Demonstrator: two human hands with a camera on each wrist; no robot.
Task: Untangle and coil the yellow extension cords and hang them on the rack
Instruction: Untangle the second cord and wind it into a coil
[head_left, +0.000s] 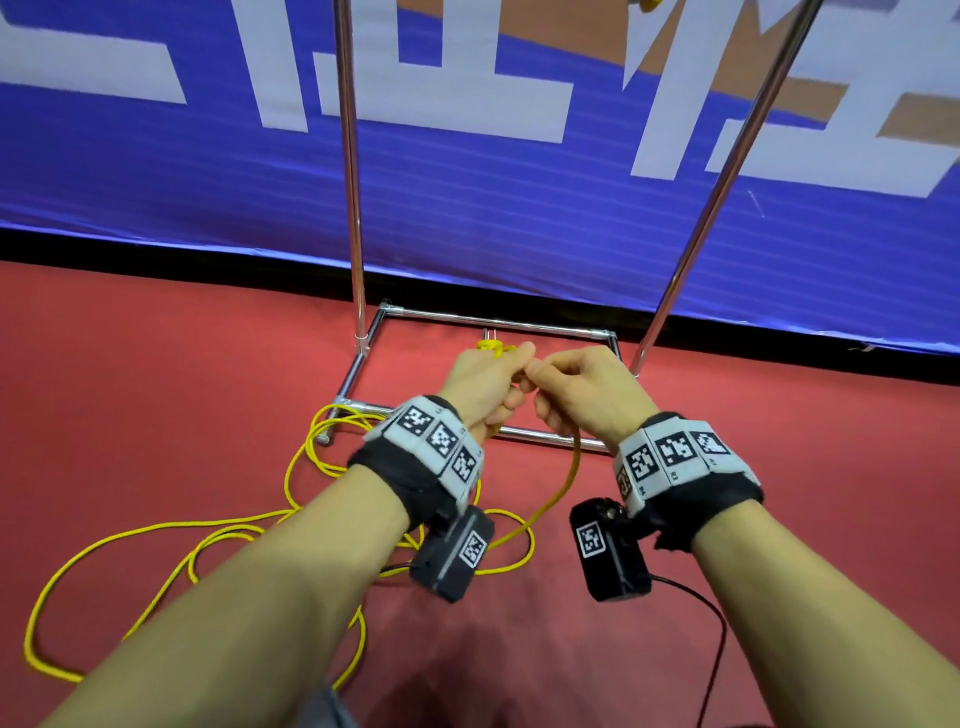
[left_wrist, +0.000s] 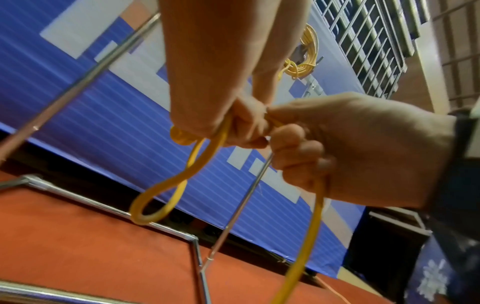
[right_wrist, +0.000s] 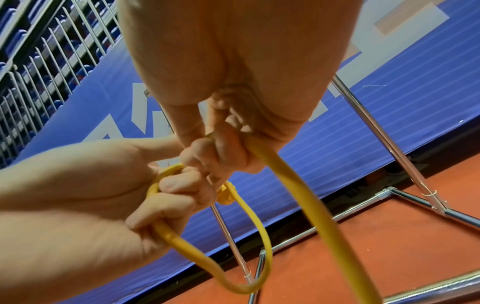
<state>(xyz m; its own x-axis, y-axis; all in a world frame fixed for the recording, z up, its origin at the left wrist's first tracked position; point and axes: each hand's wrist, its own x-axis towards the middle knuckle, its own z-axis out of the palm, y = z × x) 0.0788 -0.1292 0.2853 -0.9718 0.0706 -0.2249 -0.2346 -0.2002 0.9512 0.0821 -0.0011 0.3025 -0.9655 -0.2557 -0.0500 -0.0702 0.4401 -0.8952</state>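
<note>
Yellow extension cord (head_left: 156, 540) sprawled over the red floor (head_left: 156, 389) toward seven o'clock of the rack (head_left: 498, 325). My left hand (head_left: 480, 382) gripped a small loop and the plug; at three o'clock, touching it, my right hand (head_left: 582, 389) closed round the trailing cord.

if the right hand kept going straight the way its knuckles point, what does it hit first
Most likely the left hand: the right hand points left at it, both gripping the yellow cord, fingers already touching or nearly so.
</note>
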